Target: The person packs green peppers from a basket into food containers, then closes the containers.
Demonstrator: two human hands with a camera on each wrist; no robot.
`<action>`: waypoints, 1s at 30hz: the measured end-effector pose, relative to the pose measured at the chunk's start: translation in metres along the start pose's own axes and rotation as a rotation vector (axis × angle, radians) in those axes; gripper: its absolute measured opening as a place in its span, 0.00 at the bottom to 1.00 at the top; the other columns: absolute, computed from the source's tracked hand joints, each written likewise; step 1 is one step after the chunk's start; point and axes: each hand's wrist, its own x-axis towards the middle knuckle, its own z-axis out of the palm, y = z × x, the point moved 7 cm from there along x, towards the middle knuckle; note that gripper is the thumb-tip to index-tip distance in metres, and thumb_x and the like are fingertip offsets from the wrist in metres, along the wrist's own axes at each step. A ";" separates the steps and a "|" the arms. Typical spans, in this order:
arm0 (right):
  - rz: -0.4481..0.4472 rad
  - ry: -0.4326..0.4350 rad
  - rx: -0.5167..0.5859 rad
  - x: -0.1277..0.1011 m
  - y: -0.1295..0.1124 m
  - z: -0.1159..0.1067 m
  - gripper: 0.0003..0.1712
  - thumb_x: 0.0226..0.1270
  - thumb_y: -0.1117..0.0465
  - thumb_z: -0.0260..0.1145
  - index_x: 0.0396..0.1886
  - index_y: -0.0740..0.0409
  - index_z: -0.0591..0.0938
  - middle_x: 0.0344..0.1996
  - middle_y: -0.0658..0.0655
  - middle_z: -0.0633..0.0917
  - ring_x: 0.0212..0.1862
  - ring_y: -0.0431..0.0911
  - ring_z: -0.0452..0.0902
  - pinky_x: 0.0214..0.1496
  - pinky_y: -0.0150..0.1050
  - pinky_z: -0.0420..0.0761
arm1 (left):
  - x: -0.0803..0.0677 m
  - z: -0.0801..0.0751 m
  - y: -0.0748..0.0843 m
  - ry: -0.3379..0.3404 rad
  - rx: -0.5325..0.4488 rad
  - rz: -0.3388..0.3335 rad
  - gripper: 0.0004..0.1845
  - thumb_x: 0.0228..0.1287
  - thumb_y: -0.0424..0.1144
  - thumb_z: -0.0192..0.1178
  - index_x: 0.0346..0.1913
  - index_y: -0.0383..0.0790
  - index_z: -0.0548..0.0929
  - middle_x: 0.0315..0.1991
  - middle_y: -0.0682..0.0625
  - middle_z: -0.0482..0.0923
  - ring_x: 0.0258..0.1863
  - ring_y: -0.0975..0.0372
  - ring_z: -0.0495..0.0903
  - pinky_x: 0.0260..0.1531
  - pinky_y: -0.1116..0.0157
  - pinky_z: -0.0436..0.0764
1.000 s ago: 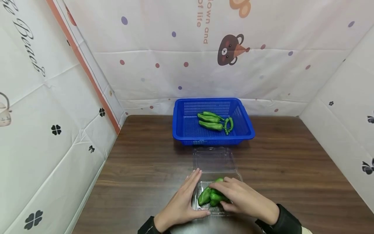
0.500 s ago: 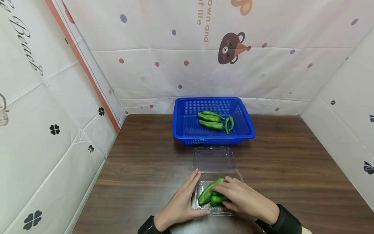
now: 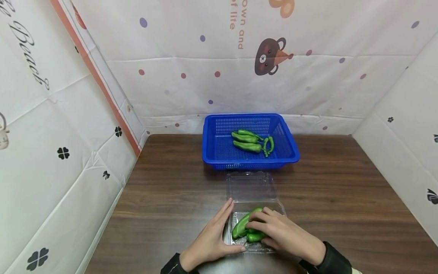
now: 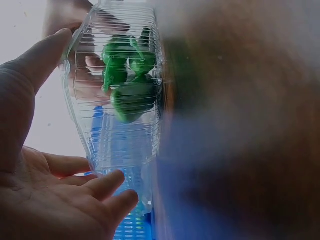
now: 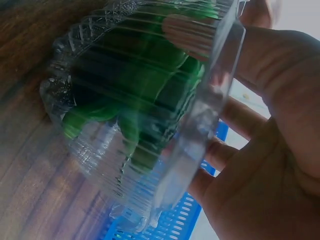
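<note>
A clear plastic clamshell box lies open near the front, holding several green peppers. My right hand reaches over its right wall, fingers curled onto a pepper; in the right wrist view the thumb enters above the peppers, seen blurred through the ribbed wall. My left hand is spread along the box's left side. In the left wrist view its thumb touches the rim and its straight fingers lie by the far corner. The right fingertips are partly hidden.
Behind the box's raised-edge lid stands a blue perforated basket with several green peppers in it. Brown wood-grain table surrounds both. White printed cloth closes off the back and sides.
The right fingers have shifted slightly over the peppers, and the near pepper has turned and moved a little beneath them. The left hand, box and basket stay practically where they were.
</note>
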 end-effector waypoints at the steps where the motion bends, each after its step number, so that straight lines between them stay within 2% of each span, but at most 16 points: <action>1: 0.000 -0.004 0.006 0.000 0.000 0.000 0.36 0.53 0.61 0.83 0.64 0.44 0.82 0.59 0.47 0.81 0.57 0.45 0.77 0.48 0.47 0.84 | 0.000 0.000 0.000 -0.001 -0.006 -0.003 0.64 0.55 0.66 0.73 0.84 0.41 0.47 0.84 0.44 0.44 0.78 0.47 0.57 0.67 0.43 0.70; 10: -0.019 -0.027 0.014 -0.003 -0.001 -0.001 0.39 0.51 0.59 0.84 0.65 0.43 0.81 0.60 0.48 0.80 0.58 0.46 0.76 0.49 0.47 0.84 | 0.000 0.002 0.001 -0.012 -0.013 0.003 0.63 0.57 0.63 0.73 0.84 0.48 0.44 0.84 0.42 0.42 0.77 0.44 0.57 0.66 0.40 0.70; 14: -0.029 -0.037 0.035 -0.004 -0.001 -0.003 0.38 0.51 0.56 0.84 0.64 0.44 0.81 0.60 0.48 0.80 0.57 0.46 0.76 0.49 0.46 0.84 | 0.001 -0.003 0.003 0.004 -0.029 -0.003 0.60 0.60 0.61 0.71 0.84 0.49 0.44 0.83 0.42 0.42 0.78 0.44 0.54 0.66 0.38 0.68; 17: -0.042 -0.027 0.046 -0.004 -0.001 -0.006 0.35 0.53 0.54 0.83 0.63 0.44 0.82 0.59 0.48 0.80 0.55 0.45 0.76 0.49 0.44 0.84 | 0.004 -0.012 0.004 0.059 -0.015 0.011 0.58 0.61 0.62 0.70 0.84 0.50 0.47 0.83 0.44 0.43 0.80 0.45 0.50 0.69 0.37 0.64; 20: -0.047 -0.009 0.057 -0.003 0.000 -0.010 0.31 0.58 0.52 0.81 0.62 0.43 0.83 0.57 0.47 0.80 0.53 0.43 0.76 0.49 0.42 0.83 | 0.009 -0.025 0.005 0.146 0.005 0.039 0.56 0.61 0.61 0.71 0.84 0.48 0.50 0.83 0.46 0.45 0.80 0.46 0.49 0.70 0.38 0.60; 25: -0.037 0.012 0.065 0.000 0.004 -0.016 0.25 0.66 0.52 0.75 0.62 0.43 0.82 0.57 0.48 0.81 0.56 0.44 0.77 0.55 0.40 0.81 | 0.019 -0.046 0.005 0.287 0.025 0.062 0.53 0.62 0.57 0.71 0.83 0.47 0.54 0.82 0.45 0.50 0.80 0.46 0.52 0.70 0.39 0.62; 30: -0.051 0.078 0.038 0.009 0.011 -0.026 0.21 0.66 0.54 0.75 0.58 0.47 0.84 0.54 0.48 0.81 0.51 0.41 0.76 0.50 0.38 0.81 | 0.033 -0.069 0.003 0.383 0.039 0.058 0.51 0.62 0.57 0.70 0.82 0.45 0.56 0.82 0.43 0.51 0.79 0.48 0.54 0.71 0.40 0.62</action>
